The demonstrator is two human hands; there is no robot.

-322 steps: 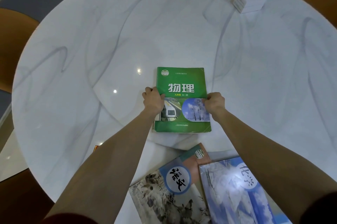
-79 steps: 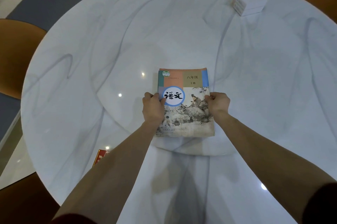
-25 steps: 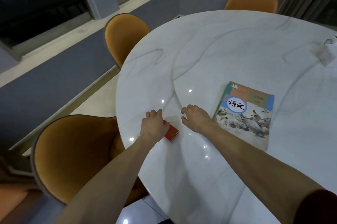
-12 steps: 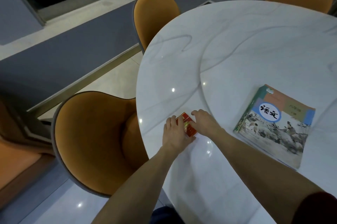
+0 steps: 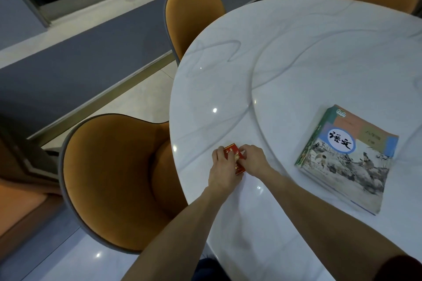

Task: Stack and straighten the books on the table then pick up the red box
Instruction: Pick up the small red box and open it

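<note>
Head view, steeply down, close.

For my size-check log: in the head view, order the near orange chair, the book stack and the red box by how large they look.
Largest to smallest, as they appear:
1. near orange chair, though it sits closest to the camera, which inflates it
2. book stack
3. red box, partly covered by both hands

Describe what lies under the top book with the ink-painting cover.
Under the top book, the edges of other books show along its left and near sides, making a book stack on the white table. Their covers are hidden, so titles and number cannot be told.
</note>
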